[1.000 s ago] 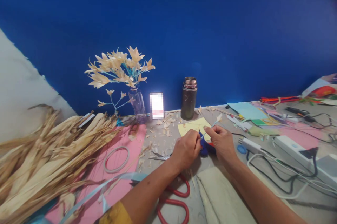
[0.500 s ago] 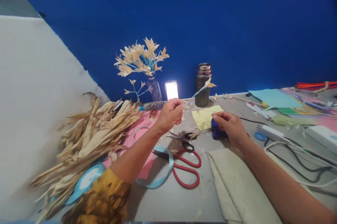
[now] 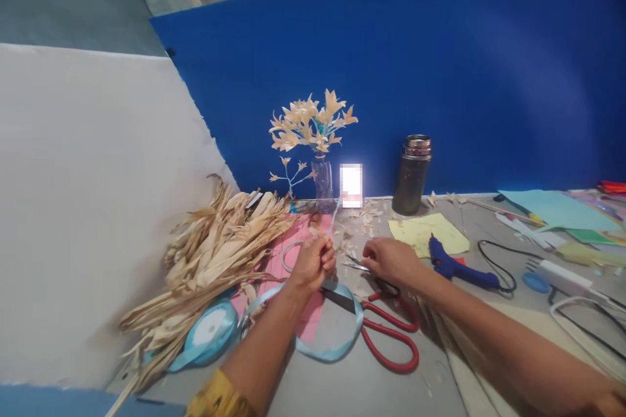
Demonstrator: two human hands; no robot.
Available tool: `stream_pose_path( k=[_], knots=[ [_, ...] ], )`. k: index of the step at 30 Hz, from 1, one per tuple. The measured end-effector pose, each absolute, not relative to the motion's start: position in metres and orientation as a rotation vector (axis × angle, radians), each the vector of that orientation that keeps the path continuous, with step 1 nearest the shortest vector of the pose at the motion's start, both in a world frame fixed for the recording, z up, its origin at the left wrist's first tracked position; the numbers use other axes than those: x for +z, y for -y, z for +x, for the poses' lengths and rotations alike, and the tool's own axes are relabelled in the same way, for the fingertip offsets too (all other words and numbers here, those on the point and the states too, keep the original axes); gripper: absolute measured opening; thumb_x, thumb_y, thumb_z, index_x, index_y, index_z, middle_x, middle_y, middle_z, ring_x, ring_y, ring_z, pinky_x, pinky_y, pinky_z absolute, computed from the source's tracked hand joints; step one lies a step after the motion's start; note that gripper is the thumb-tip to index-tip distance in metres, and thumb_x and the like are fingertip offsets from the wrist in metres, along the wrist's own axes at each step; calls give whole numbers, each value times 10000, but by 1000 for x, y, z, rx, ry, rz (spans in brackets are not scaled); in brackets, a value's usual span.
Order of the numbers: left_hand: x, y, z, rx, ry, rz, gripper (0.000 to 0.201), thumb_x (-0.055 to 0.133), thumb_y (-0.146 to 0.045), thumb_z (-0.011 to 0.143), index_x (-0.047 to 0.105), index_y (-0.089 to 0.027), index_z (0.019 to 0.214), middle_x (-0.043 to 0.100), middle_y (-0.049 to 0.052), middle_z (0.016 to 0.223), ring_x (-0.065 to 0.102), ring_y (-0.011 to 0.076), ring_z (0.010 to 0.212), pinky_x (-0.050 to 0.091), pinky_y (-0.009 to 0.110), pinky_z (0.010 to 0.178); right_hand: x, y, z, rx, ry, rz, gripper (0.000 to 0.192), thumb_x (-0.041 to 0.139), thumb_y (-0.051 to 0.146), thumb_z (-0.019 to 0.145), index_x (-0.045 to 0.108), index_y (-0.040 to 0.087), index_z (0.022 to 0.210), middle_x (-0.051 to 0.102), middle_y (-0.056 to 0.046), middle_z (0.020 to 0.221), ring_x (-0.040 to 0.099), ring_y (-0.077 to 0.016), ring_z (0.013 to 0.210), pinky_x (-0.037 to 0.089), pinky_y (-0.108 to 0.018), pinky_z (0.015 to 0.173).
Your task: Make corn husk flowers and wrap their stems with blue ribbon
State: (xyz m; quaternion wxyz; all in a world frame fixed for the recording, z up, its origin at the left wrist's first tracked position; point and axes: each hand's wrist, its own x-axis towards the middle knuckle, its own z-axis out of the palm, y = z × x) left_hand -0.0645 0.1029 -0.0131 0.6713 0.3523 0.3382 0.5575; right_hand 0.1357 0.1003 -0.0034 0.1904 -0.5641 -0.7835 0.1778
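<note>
Left hand [image 3: 313,263] clenched on a thin blue stem [image 3: 334,218] raised toward 12 o'clock over the pink paper [image 3: 288,260] — right hand [image 3: 388,259], grip released, rests by the small scissors [image 3: 359,266] at 3 o'clock; likely trimming stage — next move calls for lifting those scissors.

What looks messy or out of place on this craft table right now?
Pale husk scraps lie scattered across the table near the vase, and loose blue ribbon trails over the red scissors. Otherwise nothing looks spilled or broken.
</note>
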Motion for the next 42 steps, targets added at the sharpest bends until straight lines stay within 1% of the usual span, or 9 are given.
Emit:
stream_pose_path(
  k=[4, 7, 9, 14, 19, 23, 27, 33, 42],
  knots=[
    [-24, -99, -61, 1231, -734, 774, 370, 791, -347, 675, 467, -171, 642, 374, -100, 513, 269, 12, 389, 201, 152, 365, -18, -106, 111, 401, 2233, -1665, 195, 669, 376, 817, 715, 190, 855, 718, -107, 895, 641, -249, 826, 355, -298, 672],
    [-24, -96, -59, 1236, -710, 755, 362, 789, -327, 670, 461, -174, 646, 394, -93, 529, 273, 12, 395, 199, 159, 369, -25, -114, 109, 417, 2204, -1657, 154, 599, 296, 859, 691, 191, 792, 710, -93, 880, 636, -233, 836, 365, -292, 686],
    [-21, -94, -59, 1223, -689, 750, 349, 779, -319, 680, 461, -176, 655, 394, -92, 534, 270, 13, 401, 200, 160, 373, -25, -117, 111, 477, 2149, -1634, 197, 541, 276, 885, 662, 187, 757, 700, -72, 814, 628, -209, 789, 379, -280, 672],
    [-17, -86, -56, 1151, -641, 796, 315, 736, -338, 733, 464, -183, 700, 416, -87, 551, 276, 19, 409, 205, 163, 383, -17, -107, 117, 689, 1976, -1547, 342, 406, 388, 939, 602, 187, 744, 615, -1, 607, 554, -153, 573, 392, -251, 548],
    [-18, -76, -45, 1088, -728, 955, 234, 663, -335, 781, 468, -205, 765, 415, -102, 474, 300, 41, 375, 242, 172, 389, -12, -87, 117, 1073, 1498, -1383, 238, 674, 404, 724, 585, 196, 649, 527, 51, 490, 443, -108, 456, 305, -239, 461],
    [-19, -71, -39, 1057, -797, 1050, 217, 628, -357, 794, 463, -216, 783, 422, -108, 447, 314, 50, 359, 263, 177, 399, -11, -82, 117, 1271, 1193, -1305, 260, 781, 375, 605, 646, 174, 700, 501, 70, 461, 388, -83, 427, 257, -225, 442],
    [-22, -71, -37, 1089, -927, 1112, 201, 611, -353, 810, 480, -210, 757, 425, -101, 451, 340, 56, 377, 284, 179, 411, -9, -77, 116, 1355, 1156, -1241, 331, 841, 397, 591, 692, 147, 749, 524, 63, 511, 366, -61, 451, 236, -208, 445],
    [-29, -72, -33, 1127, -1006, 1101, 168, 606, -314, 809, 492, -209, 743, 428, -97, 466, 353, 61, 384, 280, 183, 409, -14, -75, 115, 1617, 975, -1126, 343, 880, 376, 602, 686, 149, 770, 472, 82, 483, 334, -46, 425, 194, -191, 415],
    [-27, -70, -30, 1159, -1078, 1107, 119, 607, -269, 808, 518, -207, 760, 439, -97, 455, 347, 59, 358, 278, 184, 399, -21, -77, 122, 1838, 794, -1000, 384, 913, 317, 573, 672, 170, 833, 567, 58, 565, 417, -50, 413, 321, -190, 418]
  ],
)
